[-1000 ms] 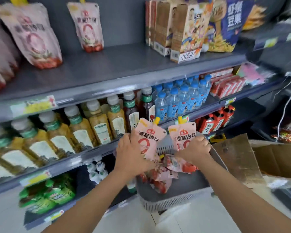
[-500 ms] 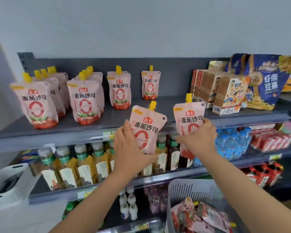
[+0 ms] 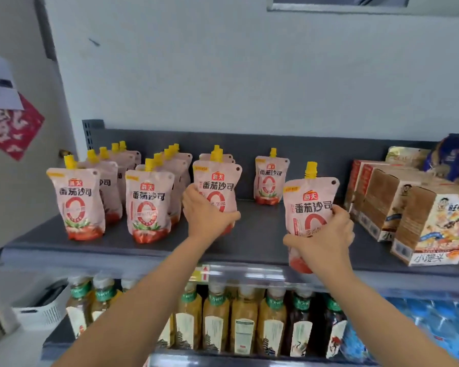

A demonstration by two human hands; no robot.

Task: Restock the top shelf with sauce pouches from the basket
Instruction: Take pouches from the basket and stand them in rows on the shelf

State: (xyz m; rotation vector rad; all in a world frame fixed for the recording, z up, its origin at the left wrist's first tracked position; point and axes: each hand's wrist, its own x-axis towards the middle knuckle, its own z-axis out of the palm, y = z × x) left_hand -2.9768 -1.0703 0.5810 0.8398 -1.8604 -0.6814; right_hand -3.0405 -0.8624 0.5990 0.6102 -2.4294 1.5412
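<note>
My left hand (image 3: 210,214) holds one pouch (image 3: 217,190) over the middle of the top shelf (image 3: 257,242), fingers wrapped tight. My right hand (image 3: 322,241) grips another pouch (image 3: 309,205) at the front edge. I should stand each flat on its bottom, in its row, before letting go.

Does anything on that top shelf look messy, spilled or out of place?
Nothing spilled or torn. The pouch in the right hand hangs in front of the top shelf edge, not yet on it. The lone pouch sits far back, with no row in front of it. The standing rows lean slightly but stay upright.
</note>
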